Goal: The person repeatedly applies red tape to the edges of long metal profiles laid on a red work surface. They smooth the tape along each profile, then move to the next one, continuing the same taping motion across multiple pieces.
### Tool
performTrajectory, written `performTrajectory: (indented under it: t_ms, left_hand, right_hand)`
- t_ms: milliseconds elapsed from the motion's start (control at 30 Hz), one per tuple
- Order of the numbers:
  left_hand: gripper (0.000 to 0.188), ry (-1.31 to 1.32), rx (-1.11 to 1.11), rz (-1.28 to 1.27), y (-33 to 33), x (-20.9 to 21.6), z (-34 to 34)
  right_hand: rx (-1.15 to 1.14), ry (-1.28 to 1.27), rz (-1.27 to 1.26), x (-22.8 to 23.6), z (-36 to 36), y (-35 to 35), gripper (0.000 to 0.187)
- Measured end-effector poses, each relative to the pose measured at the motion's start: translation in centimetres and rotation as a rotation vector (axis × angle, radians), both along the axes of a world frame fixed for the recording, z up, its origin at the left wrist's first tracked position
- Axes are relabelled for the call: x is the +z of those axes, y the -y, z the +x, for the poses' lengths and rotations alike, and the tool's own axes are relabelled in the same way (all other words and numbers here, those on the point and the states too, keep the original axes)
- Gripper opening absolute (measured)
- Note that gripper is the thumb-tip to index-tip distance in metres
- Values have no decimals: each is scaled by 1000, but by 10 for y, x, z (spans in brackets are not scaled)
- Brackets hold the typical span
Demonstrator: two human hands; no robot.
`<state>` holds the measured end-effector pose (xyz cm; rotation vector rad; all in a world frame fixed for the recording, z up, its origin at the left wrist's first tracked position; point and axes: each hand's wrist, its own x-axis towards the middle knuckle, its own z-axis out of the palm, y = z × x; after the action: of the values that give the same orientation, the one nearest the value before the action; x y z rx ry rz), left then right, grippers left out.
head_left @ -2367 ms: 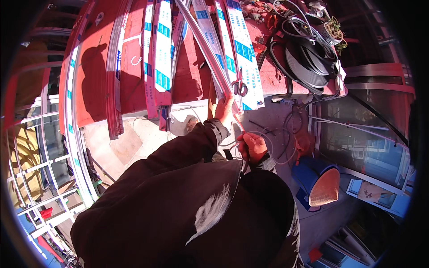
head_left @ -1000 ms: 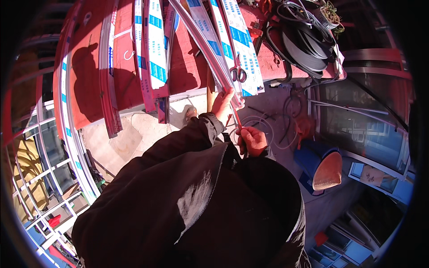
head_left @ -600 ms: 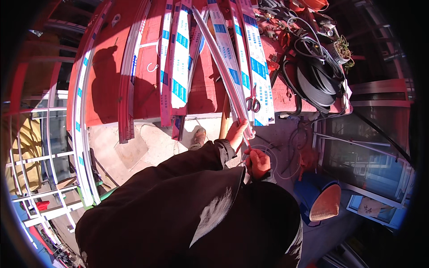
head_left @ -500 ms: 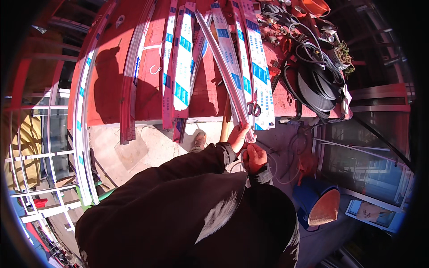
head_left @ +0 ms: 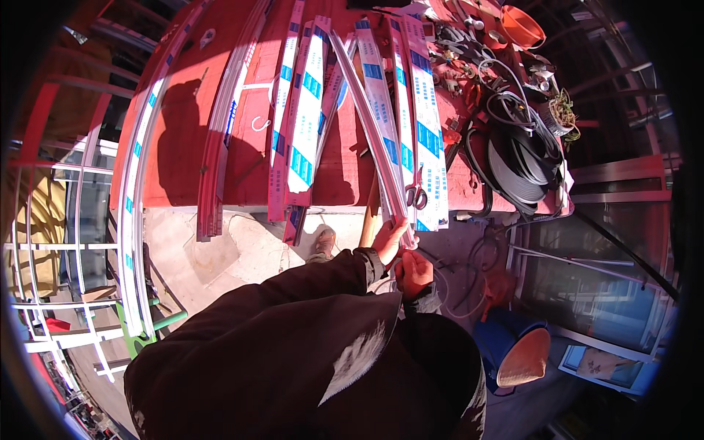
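Observation:
A long, narrow window-frame profile (head_left: pixel 370 125) slants across the red table, its near end jutting past the front edge. My left hand (head_left: pixel 388 240) is wrapped round that end. Just below and to the right, my right hand (head_left: pixel 415 273) is closed, fingers bunched close to the profile's tip; what is pinched in them is too small to make out. A thin, pale strip loops near my right hand. Scissors (head_left: pixel 416 196) with dark handles lie beside the profile on a wide white-and-blue film-wrapped profile (head_left: pixel 427 139).
More film-wrapped profiles (head_left: pixel 304 110) lie lengthwise on the red table (head_left: pixel 176 176). Coiled black rubber strip (head_left: pixel 517 165), loose hardware and an orange bowl (head_left: pixel 522 26) crowd its right side. A blue bucket (head_left: pixel 500 345) stands at lower right near glazed frames (head_left: pixel 587 249). A long profile (head_left: pixel 132 242) rests at left.
The table and its profiles sit slightly lower in view, as the head view has shifted. My left hand keeps its hold on the profile; my right hand stays closed close by.

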<state>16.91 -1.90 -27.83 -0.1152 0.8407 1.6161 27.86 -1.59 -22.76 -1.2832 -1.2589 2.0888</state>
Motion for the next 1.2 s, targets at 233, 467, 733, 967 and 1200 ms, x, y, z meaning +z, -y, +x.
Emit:
performTrajectory:
  t_ms: [233, 467, 733, 967, 1200]
  left_hand:
    - [39, 34, -43, -27, 0, -2, -7]
    - [28, 6, -140, -177, -20, 55, -67]
    - [23, -161, -410, 440, 40, 136, -84]
    - [17, -209, -292, 511, 50, 92, -117]
    - [21, -193, 211, 117, 43, 131, -148]
  right_hand:
    - [23, -16, 36, -10, 3, 2, 26]
    - [414, 551, 948, -28, 60, 5, 13]
    - [19, -402, -218, 32, 21, -31, 42]
    - [412, -365, -95, 17, -24, -102, 32]
    - [355, 1143, 723, -44, -80, -143, 52]
